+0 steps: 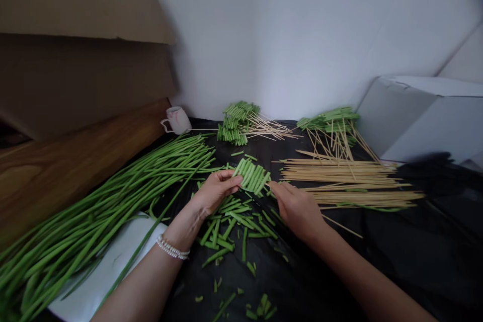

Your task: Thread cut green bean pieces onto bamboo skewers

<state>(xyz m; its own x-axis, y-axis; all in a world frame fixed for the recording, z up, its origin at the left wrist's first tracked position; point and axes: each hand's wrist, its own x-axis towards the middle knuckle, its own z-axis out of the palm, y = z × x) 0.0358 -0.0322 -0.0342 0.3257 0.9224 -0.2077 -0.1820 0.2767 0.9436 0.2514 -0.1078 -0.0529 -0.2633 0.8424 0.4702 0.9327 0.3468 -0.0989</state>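
Note:
My left hand [221, 186] pinches the left end of a row of green stem pieces [250, 175] threaded side by side on a skewer. My right hand [296, 206] grips the bare stick of that skewer [267, 183] at the row's right end, most of the stick being hidden in the palm. Under both hands, loose cut stem pieces [241, 219] lie scattered on a black plastic sheet [302, 282]. Long uncut green stems [124, 191] are heaped to the left, partly over a white board [113, 266].
Bare wooden skewers [347, 171] lie in bundles on the right. Filled skewers are piled at the back middle [237, 118] and back right [328, 118]. A mug [177, 119] stands at the back left, near a cardboard box [83, 60]. A white box [418, 110] is at far right.

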